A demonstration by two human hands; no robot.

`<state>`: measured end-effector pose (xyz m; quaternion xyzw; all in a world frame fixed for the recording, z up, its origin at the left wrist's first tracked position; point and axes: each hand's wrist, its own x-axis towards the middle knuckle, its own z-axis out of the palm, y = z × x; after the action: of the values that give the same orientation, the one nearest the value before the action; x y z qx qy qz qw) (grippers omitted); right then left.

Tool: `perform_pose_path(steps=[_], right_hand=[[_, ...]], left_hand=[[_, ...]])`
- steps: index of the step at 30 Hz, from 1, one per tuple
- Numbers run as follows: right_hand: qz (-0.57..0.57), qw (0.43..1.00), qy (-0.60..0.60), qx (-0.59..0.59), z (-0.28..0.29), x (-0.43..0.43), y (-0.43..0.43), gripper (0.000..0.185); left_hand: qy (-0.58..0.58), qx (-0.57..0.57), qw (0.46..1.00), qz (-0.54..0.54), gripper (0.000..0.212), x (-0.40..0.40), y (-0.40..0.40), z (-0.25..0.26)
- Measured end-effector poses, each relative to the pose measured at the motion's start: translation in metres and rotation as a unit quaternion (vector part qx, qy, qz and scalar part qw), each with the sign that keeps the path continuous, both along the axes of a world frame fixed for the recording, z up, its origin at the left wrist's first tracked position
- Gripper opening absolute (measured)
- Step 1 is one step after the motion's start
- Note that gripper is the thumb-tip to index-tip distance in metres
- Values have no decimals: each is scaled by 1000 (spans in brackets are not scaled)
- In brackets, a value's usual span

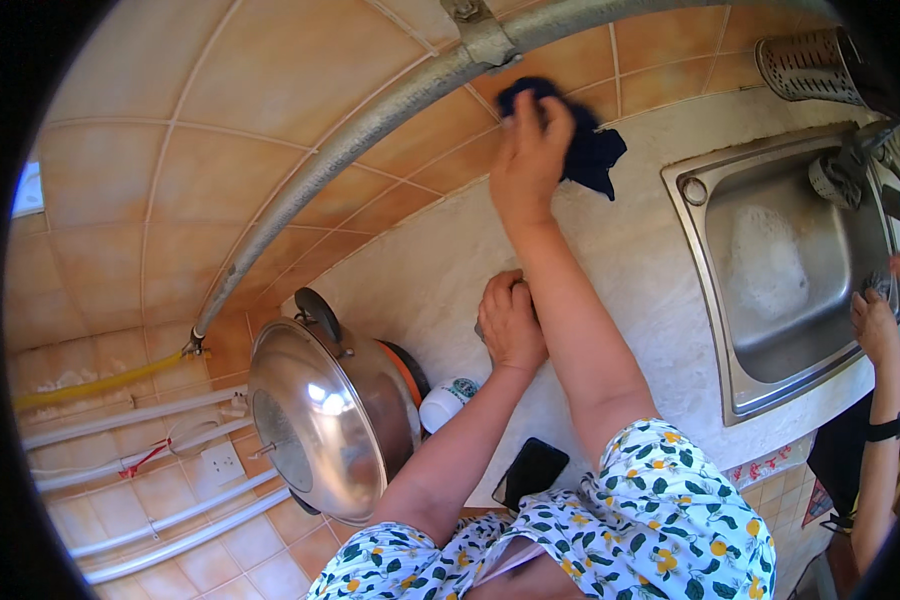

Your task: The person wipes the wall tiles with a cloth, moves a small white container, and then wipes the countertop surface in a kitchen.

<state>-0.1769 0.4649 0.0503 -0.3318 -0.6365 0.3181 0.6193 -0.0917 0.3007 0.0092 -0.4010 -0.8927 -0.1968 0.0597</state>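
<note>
My right hand (531, 161) presses a dark navy cloth (591, 146) against the tiled wall, just above the back of the worktop. The fingers look slightly blurred, and part of the cloth hangs loose onto the worktop (435, 232). Beneath my right forearm, my left hand (511, 322) rests low over the worktop with its fingers curled. A bit of something grey shows at its edge, too covered to identify. Closest to my left forearm are a white cup (445, 405) with a green emblem and a black smartphone (534, 469).
A large lidded steel pot (322, 420) stands left. A galvanized pipe (360, 127) crosses above the worktop, joined to a yellow hose (105, 381). At right, another person's hands (876, 326) hold a scourer at the foamy steel sink (795, 352). A perforated utensil holder (806, 64) sits behind.
</note>
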Motion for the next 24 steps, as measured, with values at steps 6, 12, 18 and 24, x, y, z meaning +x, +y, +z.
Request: perform_pose_path(steps=[6,12,18,24], right_hand=[[34,996,77,17,13,6,20,14],[-24,987,129,-93,6,4,32,17],[43,995,92,19,19,-3,13,19],[61,930,248,-263,4,2,30,22]], left_hand=[[8,-2,1000,-3,21,-2,-5,3],[-7,1,1000,-1,23,0,-3,-1],[-2,11,1000,0,16,-1,-3,4],[-3,10,1000,1,16,0,0,2]])
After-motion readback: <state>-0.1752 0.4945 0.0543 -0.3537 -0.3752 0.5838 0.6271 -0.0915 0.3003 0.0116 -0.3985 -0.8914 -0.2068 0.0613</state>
